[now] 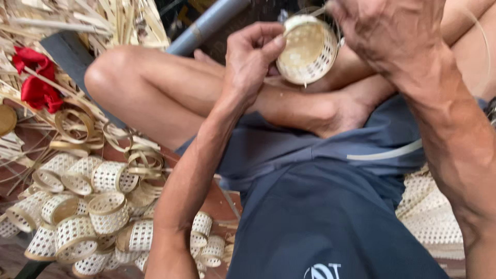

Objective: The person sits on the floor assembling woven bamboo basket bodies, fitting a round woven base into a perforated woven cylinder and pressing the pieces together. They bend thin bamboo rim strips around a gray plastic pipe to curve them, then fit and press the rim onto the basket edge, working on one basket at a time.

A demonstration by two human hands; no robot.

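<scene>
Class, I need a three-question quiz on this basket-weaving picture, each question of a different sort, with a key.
1. True or false: the left hand touches the rim of the small woven basket.
2. Where does the pile of woven cylinders lie? A) at the person's left B) on the lap C) behind the right hand
3. What colour is the cloth among the bamboo strips?

Key: 1 true; 2 A; 3 red.

One small round woven bamboo basket (306,49) held in two hands, roughly twenty similar pale woven baskets (108,178) piled, one red cloth (35,77)
</scene>
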